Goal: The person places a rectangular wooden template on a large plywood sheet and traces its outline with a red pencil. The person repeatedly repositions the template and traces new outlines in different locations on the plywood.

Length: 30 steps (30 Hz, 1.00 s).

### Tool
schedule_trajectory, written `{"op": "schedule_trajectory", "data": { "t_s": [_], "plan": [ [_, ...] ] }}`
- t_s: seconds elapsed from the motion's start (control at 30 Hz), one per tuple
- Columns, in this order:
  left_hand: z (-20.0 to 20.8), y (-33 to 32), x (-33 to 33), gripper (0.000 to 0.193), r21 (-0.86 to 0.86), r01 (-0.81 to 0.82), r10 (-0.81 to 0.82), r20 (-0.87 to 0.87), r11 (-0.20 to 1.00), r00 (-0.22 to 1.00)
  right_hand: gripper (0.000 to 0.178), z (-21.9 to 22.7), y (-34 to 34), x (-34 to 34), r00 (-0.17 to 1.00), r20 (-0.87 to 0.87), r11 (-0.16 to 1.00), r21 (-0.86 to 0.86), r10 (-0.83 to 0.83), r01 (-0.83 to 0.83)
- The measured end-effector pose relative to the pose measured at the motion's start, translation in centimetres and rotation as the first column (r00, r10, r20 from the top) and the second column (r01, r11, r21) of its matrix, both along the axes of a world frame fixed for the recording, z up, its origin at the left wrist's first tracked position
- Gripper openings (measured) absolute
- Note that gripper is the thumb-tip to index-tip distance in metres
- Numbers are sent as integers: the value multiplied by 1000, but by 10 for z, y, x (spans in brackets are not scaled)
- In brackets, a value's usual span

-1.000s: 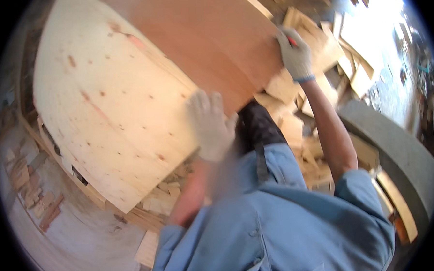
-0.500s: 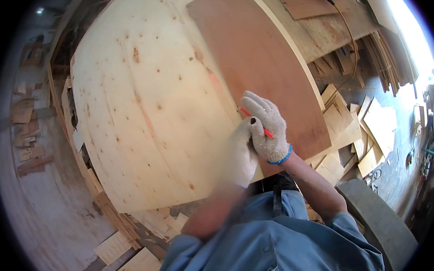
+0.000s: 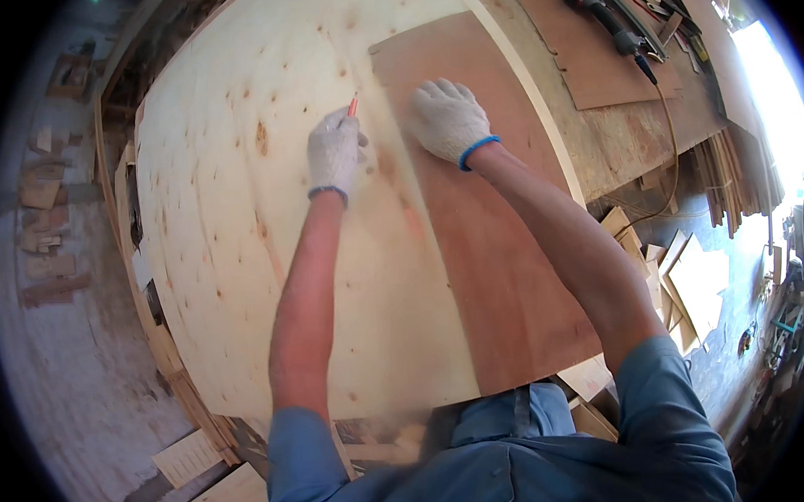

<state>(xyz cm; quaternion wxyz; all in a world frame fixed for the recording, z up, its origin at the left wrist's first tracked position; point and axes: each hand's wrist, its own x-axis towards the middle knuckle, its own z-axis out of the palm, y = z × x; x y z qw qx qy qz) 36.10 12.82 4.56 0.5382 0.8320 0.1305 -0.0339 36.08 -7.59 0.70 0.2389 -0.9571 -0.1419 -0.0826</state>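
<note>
One brown panel (image 3: pixel 502 282) before us
Left of it, left hand (image 3: pixel 333 153) pinching a red pen (image 3: pixel 353 107); over it, right hand (image 3: pixel 450 121) curled.

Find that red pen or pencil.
In the head view, the red pen or pencil is in the left hand, left of the brown panel.

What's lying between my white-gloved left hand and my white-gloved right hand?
In the head view, only bare surface lies between the white-gloved left hand and white-gloved right hand: pale, knotty plywood sheet, then the flat reddish-brown wooden board.
</note>
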Motion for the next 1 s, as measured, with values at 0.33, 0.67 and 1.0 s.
{"op": "schedule_trajectory", "data": {
  "t_s": [0.33,0.67,1.0],
  "plan": [
    [-39,12,126,35,219,121,-108,-69,968,992,39,-22,1,15,988,146,998,29,46,-50],
    [-64,6,167,35,239,182,-167,-81,954,983,38,-20,-5,18,987,155,996,74,34,-46],
    [-73,6,193,48,791,339,-427,-110,509,898,35,-19,1,18,988,153,1000,4,27,-28]
  ]
}}
